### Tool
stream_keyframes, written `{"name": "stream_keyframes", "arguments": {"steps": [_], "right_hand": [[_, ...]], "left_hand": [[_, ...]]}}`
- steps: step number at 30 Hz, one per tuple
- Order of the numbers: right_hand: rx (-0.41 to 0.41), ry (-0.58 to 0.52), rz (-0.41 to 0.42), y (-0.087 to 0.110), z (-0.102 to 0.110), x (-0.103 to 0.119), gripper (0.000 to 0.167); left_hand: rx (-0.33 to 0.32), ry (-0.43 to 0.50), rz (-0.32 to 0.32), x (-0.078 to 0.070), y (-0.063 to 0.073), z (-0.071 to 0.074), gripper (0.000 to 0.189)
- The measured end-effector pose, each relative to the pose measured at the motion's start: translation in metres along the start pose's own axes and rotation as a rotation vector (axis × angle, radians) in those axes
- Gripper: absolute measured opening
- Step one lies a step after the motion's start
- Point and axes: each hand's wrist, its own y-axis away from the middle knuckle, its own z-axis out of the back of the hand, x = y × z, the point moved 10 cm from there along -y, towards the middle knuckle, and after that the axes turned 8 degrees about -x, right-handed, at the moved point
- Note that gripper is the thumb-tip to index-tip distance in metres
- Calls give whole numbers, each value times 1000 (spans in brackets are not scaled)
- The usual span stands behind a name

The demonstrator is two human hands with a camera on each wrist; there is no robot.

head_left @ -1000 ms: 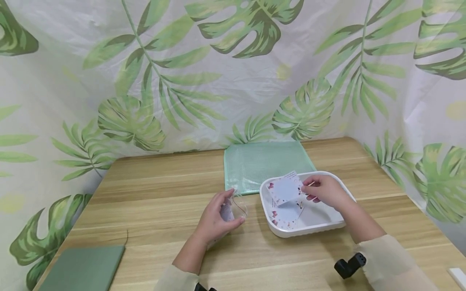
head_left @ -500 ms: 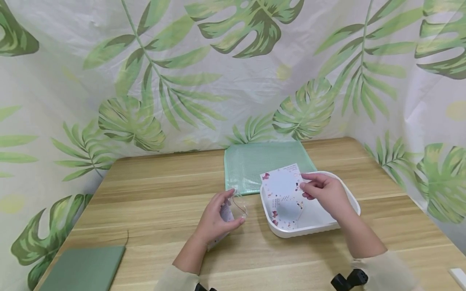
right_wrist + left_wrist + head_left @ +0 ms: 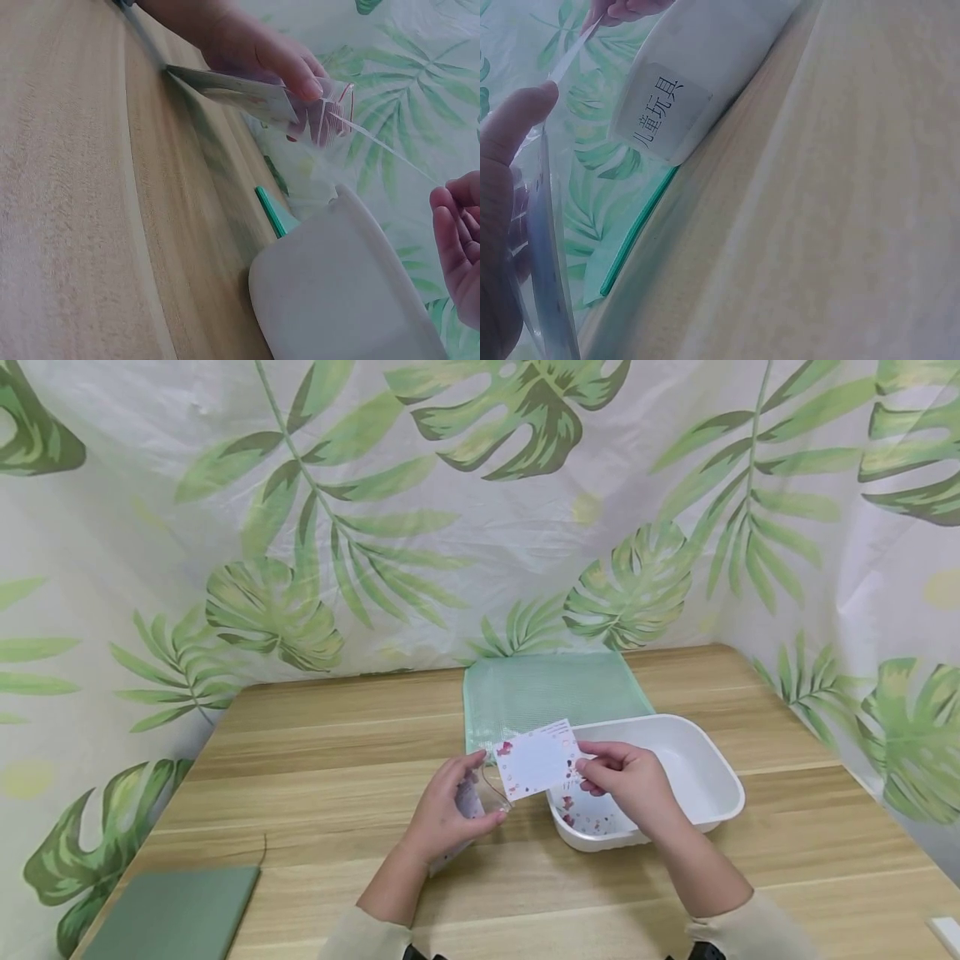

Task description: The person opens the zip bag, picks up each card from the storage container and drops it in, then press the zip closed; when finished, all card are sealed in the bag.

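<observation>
My left hand [image 3: 442, 818] holds a clear zip bag [image 3: 259, 101] by its mouth, which the thumb and fingers spread apart. Inside that bag, printed paper [image 3: 467, 797] shows in part behind the hand. Between thumb and fingers, my right hand [image 3: 630, 781] pinches the right edge of a white card [image 3: 534, 762] printed with small red flowers. The card's far edge is at the bag's mouth; how far it reaches in, I cannot tell. Another such card [image 3: 592, 817] lies in the white plastic tray [image 3: 718, 758], partly hidden by the right hand.
Behind the tray lies a green mesh pouch [image 3: 551, 685] on the wooden table [image 3: 345, 735]. At the front left is a flat green pad or folder [image 3: 172, 910] with a thin cord. A small white object [image 3: 947, 933] sits at the right edge. A leaf-print sheet [image 3: 510, 568] hangs behind.
My right hand has lifted the card from over the tray and carried it left to the bag's mouth. The left hand and bag have stayed nearly in place.
</observation>
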Motion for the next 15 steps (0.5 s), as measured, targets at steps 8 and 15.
{"name": "stream_keyframes", "arguments": {"steps": [8,15], "right_hand": [[7,79,5,0,-2,2,35],[14,114,-9,0,-1,3,36]], "left_hand": [[0,-20,11,0,1,0,82],[-3,-33,10,1,1,0,84]]}}
